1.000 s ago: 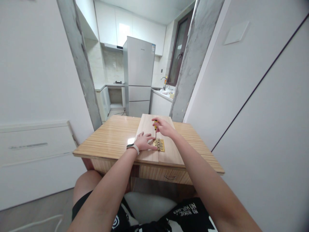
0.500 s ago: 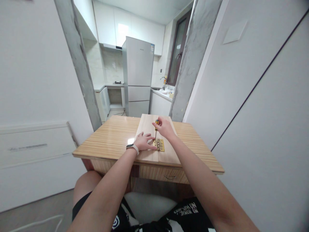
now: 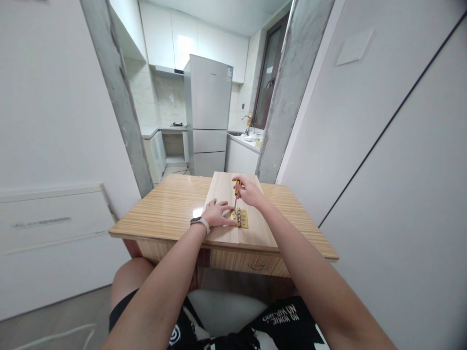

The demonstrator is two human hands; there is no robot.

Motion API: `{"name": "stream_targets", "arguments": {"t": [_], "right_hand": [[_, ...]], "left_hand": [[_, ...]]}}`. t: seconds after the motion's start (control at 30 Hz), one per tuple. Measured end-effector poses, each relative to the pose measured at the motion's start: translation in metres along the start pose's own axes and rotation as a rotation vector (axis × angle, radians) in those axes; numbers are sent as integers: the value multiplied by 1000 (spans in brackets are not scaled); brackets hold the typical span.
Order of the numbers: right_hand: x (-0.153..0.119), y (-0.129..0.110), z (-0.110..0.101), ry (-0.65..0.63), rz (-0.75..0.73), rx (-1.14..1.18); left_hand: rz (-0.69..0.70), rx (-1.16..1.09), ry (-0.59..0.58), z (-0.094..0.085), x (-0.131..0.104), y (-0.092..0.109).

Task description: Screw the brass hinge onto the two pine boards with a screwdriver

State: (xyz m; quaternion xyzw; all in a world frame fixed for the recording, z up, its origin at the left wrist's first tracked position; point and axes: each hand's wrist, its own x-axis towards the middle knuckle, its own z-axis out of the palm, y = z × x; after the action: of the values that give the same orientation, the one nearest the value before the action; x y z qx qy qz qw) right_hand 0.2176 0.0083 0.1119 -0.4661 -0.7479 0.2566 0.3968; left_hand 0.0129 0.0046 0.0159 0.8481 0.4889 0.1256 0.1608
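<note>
One fridge (image 3: 211, 97) beyond the table (image 3: 171, 204), left hand (image 3: 216, 214) partly over the hinge (image 3: 244, 218)

Silver refrigerator (image 3: 209, 97) before white cabinets (image 3: 156, 34), dark-framed window (image 3: 267, 73) at right.

A home, beside its kitchen: refrigerator (image 3: 209, 97), sink tap (image 3: 247, 122) and white wall cabinets (image 3: 207, 46) show it.

Wht-strap watch (image 3: 200, 221); blk shorts (image 3: 288, 328) w/ wht txt (image 3: 282, 315).
</note>
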Motion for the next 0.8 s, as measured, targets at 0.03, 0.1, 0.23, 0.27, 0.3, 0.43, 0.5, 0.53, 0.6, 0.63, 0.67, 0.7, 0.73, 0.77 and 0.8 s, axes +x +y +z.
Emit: {"name": "stream_targets", "arguments": {"t": [0.03,0.1,0.23,0.27,0.3,0.43,0.5,0.53,0.6,0.63,0.67,0.7,0.73,0.77,0.8], "right_hand": [[0,1,0,2,2,8],[0,3,0,18,1,9],[-1,1,1,41,-1,-5],[-1,0,1,43,1,-11],[-1,-1,1,47,1,-18],[0,-2,2,63,-5,-44],[0,-1,2,72,-7,-52],[0,-1,3,76,-7,-54],[0,0,4,83,-6,-53],[0,0,4,84,-5,-51],[-1,0,4,85,-2,-48],[-1,0,4,84,0,-47],[-1,-1,4,85,1,-47],[-1,-1,4,84,1,-48],[-1,-1,4,85,1,-48]], "left_hand": [[1,-1,1,0,0,0],[-2,2,2,0,0,0],[-2,11,6,0,0,0],[-1,12,7,0,0,0],[0,12,8,0,0,0],[5,3,13,0,0,1],[5,4,12,0,-1,1],[4,6,11,-1,-1,1],[3,9,5,-1,-1,2],[2,10,2,-2,-1,2],[2,11,-1,-2,-1,2],[2,12,-3,-2,-1,2],[2,11,-3,-2,-1,1],[2,9,-4,-2,0,1],[1,6,-5,-1,0,1]]}}
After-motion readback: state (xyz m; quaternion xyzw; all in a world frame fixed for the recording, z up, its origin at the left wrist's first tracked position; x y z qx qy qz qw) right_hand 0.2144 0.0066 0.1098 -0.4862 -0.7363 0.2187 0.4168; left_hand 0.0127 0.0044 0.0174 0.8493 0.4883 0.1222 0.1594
